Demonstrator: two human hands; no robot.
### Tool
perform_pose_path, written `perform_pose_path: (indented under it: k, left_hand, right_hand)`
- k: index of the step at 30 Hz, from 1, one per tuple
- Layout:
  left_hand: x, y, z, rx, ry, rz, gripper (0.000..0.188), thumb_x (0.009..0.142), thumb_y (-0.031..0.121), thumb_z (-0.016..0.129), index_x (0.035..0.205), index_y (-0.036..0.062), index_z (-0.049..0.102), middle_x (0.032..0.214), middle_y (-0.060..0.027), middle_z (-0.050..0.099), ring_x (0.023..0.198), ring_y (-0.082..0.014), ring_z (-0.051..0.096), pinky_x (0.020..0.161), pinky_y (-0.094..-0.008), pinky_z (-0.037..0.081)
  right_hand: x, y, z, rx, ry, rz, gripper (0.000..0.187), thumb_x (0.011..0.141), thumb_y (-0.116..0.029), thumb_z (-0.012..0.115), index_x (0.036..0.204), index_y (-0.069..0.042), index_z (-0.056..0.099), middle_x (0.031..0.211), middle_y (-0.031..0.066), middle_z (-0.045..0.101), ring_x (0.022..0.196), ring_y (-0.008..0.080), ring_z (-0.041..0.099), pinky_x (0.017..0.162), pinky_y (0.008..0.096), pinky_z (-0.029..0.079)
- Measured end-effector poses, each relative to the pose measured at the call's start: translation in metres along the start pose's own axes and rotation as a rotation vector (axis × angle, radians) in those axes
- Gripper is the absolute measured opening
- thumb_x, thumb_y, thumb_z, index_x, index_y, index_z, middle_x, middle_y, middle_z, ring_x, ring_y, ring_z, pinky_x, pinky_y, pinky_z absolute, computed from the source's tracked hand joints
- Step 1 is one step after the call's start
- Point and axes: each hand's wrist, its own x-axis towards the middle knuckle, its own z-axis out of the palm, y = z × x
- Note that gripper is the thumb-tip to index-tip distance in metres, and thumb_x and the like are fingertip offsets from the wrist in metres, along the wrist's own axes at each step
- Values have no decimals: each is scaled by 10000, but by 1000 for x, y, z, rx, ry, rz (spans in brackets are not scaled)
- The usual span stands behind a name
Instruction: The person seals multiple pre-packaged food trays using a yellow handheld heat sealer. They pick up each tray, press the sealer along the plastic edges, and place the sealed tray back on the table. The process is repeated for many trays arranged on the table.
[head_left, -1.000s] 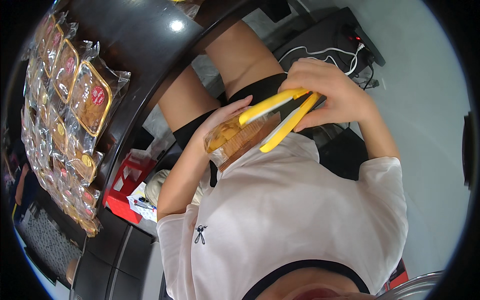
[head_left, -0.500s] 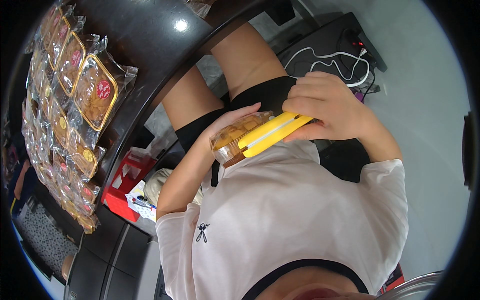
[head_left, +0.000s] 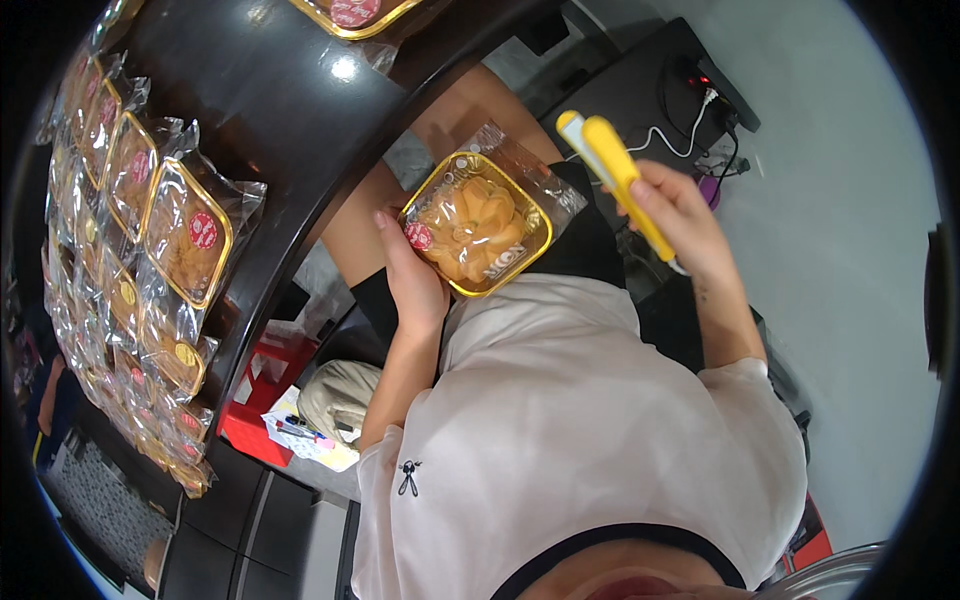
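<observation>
head view: a bagged pastry (head_left: 478,222) in a gold-rimmed tray (head_left: 472,292), carried above the lap (head_left: 590,245), beyond the near edge of the dark surface (head_left: 290,110). the left hand (head_left: 415,285) grips the tray at its left side, thumb beside the round red label (head_left: 418,236), the other fingers largely hidden beneath; the right hand (head_left: 685,215) is closed around a yellow two-armed tool (head_left: 622,172), its tips slightly parted and apart from the bag. for good handling, the tray is probably best kept level and steady, the loose film end (head_left: 555,190) drawn flat and free of creases, and the tool's tips kept off the fingers and tray. relative to the hands, the pastry lies above and to the right of the left palm, and to the left of the right hand; further bagged trays (head_left: 190,235) crowd the left part of the surface
</observation>
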Motion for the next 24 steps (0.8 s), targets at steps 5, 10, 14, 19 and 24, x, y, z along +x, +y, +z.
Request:
perform_pose_path:
  k: [5, 10, 14, 19, 24]
  left_hand:
    - [-1, -13, 1, 296, 46, 202, 527, 1007, 436, 192, 1075, -10, 466, 1020, -100, 513, 955, -154, 501, 889, -286, 390]
    - [-5, -10, 2, 416, -31, 281, 520, 1000, 452, 236, 1086, -6, 467, 1011, -100, 548, 946, -143, 529, 871, -275, 416]
    - [-10, -6, 6, 433, -70, 298, 519, 1005, 436, 221, 1066, -10, 478, 991, -90, 542, 927, -127, 513, 860, -260, 402]
    - [-6, -7, 4, 463, -89, 225, 483, 1010, 405, 236, 1073, -6, 482, 988, -84, 547, 931, -127, 520, 861, -265, 409]
    - [2, -12, 4, 422, -124, 148, 451, 1010, 372, 259, 1070, -9, 493, 977, -84, 546, 916, -130, 517, 850, -266, 410]
  right_hand:
    - [-3, 20, 22, -130, 79, -118, 260, 850, -274, 669, 920, -27, 632, 656, -60, 511, 571, 20, 389, 521, 200, 310]
    - [4, 22, 36, -224, 146, -162, 250, 845, -266, 679, 857, -20, 634, 613, -51, 491, 552, 24, 371, 502, 206, 297]
    - [8, 25, 37, -263, 160, -177, 254, 847, -259, 681, 827, -12, 626, 591, -50, 470, 541, 29, 354, 491, 211, 280]
    - [11, 31, 33, -76, 85, 2, 283, 905, -302, 591, 824, -32, 622, 645, -37, 512, 595, 41, 449, 541, 201, 367]
    - [16, 38, 28, 41, 31, 82, 304, 931, -321, 543, 818, -46, 608, 667, -36, 519, 600, 45, 469, 564, 196, 399]
